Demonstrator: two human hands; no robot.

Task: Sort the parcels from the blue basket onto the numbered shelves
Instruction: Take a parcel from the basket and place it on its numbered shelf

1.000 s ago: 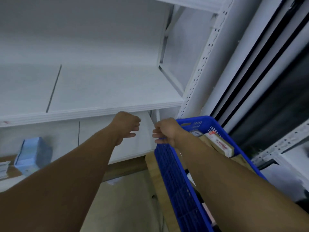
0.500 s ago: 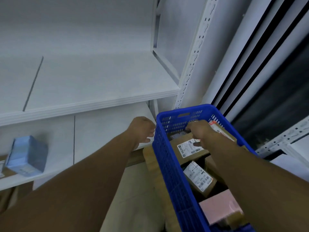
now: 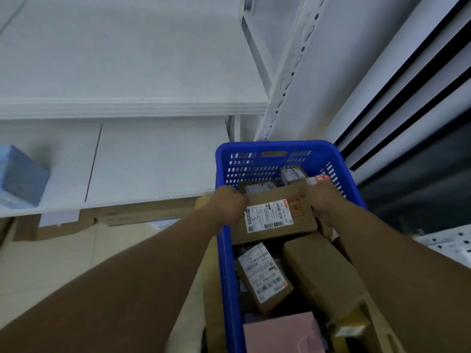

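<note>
Cardboard box (image 3: pixel 276 217) meets both hands at the far end of the blue basket (image 3: pixel 275 146), where a person sorting parcels takes hold of it by its two short ends. The left hand (image 3: pixel 229 206) is curled against the box's left end, just over the basket's near-side wall. The right hand (image 3: pixel 321 200) wraps the right end. Fingertips on both sides are hidden behind the knuckles, but each hand appears to be gripping the box rather than resting on it.

The box lies with its long axis running left to right across the basket, squarely between the hands, its white label (image 3: pixel 269 215) tipped up toward the camera. It sits on top of the other parcels: a smaller labelled box (image 3: pixel 262 273), a plain brown box (image 3: pixel 321 272) and a pink parcel (image 3: pixel 280 332) nearer the person.

White shelving stands to the left of the basket, the lower shelf (image 3: pixel 155 159) just beside it and the upper shelf (image 3: pixel 127 62) above. A lift up and leftward looks the likely route, with the left hand leading. A blue packet (image 3: pixel 23 175) lies far left on the lower shelf. No shelf numbers can be read.
</note>
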